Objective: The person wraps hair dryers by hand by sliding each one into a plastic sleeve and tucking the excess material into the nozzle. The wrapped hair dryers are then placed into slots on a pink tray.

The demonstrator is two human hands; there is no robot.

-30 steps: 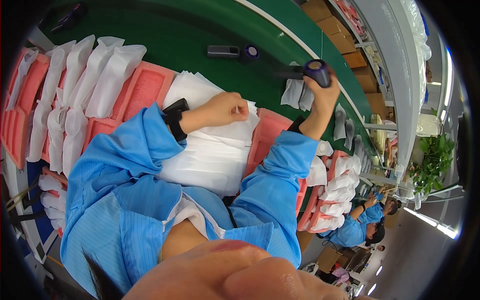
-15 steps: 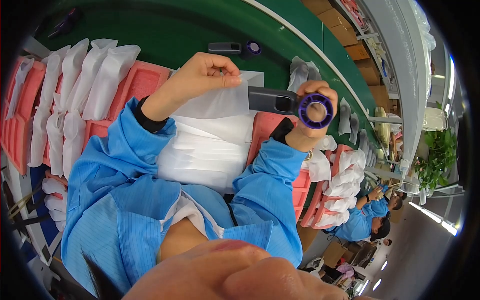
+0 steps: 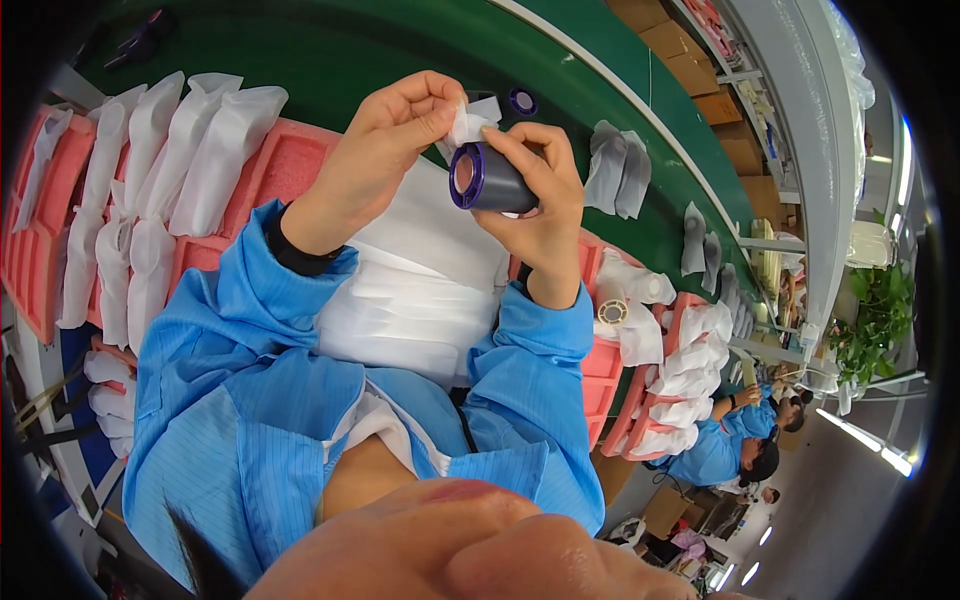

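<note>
My right hand is closed round the dark grey barrel of a hair dryer with a purple-rimmed round end. That end points toward the lower left. My left hand pinches the edge of a thin white translucent bag just beyond the barrel. The dryer's handle is out of sight, so I cannot tell how far it sits in the bag. Below both hands lies a stack of flat white bags. Another purple-ringed dryer lies behind on the green table, partly hidden.
Pink foam trays at left carry several wrapped items. More wrapped pieces rest in trays at right. Grey bagged items lie on the green table. A co-worker in blue is at the far right.
The dryer has turned and moved left, its round end now facing lower left. My right hand has shifted its hold onto the barrel. The bag, spread out before, is now gathered at my left fingers.
</note>
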